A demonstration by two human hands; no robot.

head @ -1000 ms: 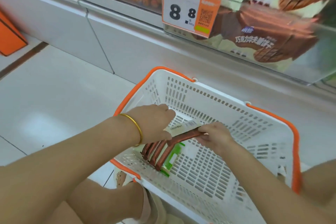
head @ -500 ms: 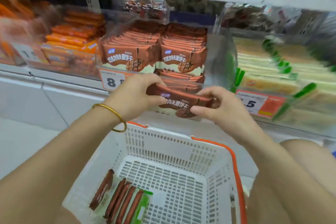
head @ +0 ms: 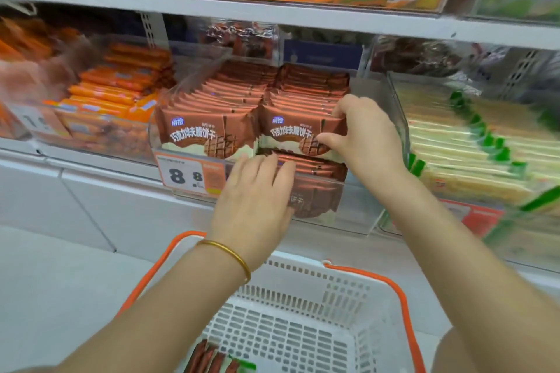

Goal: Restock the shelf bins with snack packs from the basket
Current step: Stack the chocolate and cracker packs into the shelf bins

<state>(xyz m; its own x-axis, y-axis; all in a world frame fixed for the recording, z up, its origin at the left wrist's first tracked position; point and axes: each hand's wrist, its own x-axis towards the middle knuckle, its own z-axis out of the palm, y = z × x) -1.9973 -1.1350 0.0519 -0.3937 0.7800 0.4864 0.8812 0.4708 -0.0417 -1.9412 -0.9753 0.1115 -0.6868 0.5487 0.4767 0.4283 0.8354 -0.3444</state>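
Observation:
Brown chocolate snack packs point(head: 209, 130) stand in two rows inside a clear shelf bin point(head: 354, 209). My right hand point(head: 363, 139) pinches the front brown pack point(head: 291, 130) of the right row, thumb on its face and fingers over its top edge. My left hand point(head: 257, 197) lies with straight fingers over the bin's front lip, touching brown packs lying flat point(head: 315, 169) under that row. Below, the white basket with an orange rim point(head: 394, 287) holds several brown packs point(head: 206, 357) and a green one point(head: 244, 366) at its near left.
A price tag reading 8.8 point(head: 188, 175) hangs on the bin front. Orange packs point(head: 115, 94) fill the bin to the left, pale packs with green ends point(head: 454, 136) the bin to the right. Another shelf point(head: 303, 18) of orange packs runs overhead.
Both hands carried a brown pack from the basket up to the bin. The right hand now holds it upright at the front of the right row; the left hand let go and dropped to the lip.

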